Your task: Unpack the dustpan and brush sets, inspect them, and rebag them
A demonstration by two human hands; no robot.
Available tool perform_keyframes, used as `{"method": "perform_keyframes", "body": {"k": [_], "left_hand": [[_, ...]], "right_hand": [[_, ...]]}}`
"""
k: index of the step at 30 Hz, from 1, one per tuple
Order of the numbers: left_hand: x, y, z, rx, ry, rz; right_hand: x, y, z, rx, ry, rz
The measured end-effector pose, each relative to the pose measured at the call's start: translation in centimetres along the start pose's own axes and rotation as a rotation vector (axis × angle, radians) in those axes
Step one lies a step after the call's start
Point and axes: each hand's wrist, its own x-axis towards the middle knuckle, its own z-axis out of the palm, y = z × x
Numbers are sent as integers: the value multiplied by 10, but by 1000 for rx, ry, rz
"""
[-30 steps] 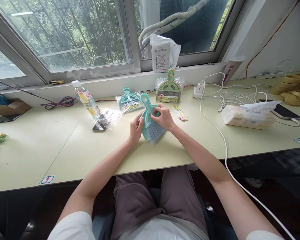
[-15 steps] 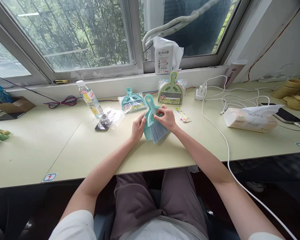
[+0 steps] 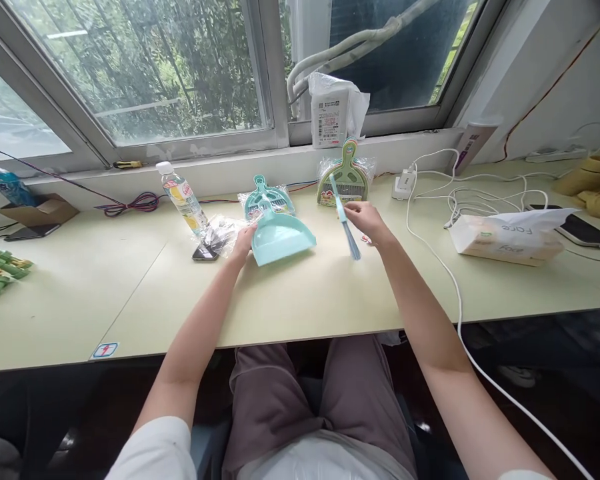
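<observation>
A teal dustpan [image 3: 284,239] is in my left hand [image 3: 243,241], gripped at its left edge, its open side towards me. Apart from it, my right hand [image 3: 366,222] holds a small teal brush [image 3: 342,212] by its body, seen edge-on with grey bristles pointing down. Behind the dustpan lies a wrapped teal dustpan set [image 3: 261,193]. A green wrapped dustpan set [image 3: 347,175] leans against the sill behind the brush. Crumpled clear plastic [image 3: 225,230] lies beside my left hand. A printed card [image 3: 366,239] is mostly hidden by my right hand.
A drink bottle [image 3: 183,200] and a phone [image 3: 205,253] stand left of my left hand. To the right are a tissue pack [image 3: 510,239], a charger [image 3: 403,185] and looping white cables [image 3: 433,250]. A wrapped box [image 3: 329,119] sits on the sill.
The brush and dustpan, held together before, are now apart. My left hand has moved left with the dustpan, my right hand right with the brush.
</observation>
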Motion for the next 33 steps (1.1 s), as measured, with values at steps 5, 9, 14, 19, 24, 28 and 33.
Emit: {"method": "perform_keyframes", "body": {"k": [5,9,14,19,24,28,33], "left_hand": [[-11,2,6,214,-178,-12],[-12,4,4,301,-160,71],[-9,1,1,504,-114,171],[-10,3,0,717,-161,135],[-11,6,-1,738,-156,136],[-11,5,-1,722,-146,139],[-9,3,-1,685,-151,121]], "right_hand": [[6,18,23,-502,-46,190],[10,30,35,-653,-51,186],[14,40,34,-644,-113,193],[15,40,35,-647,-104,186],[16,38,29,-512,76,208],[19,44,16,-326,314,211],[25,58,12,-317,305,257]]}}
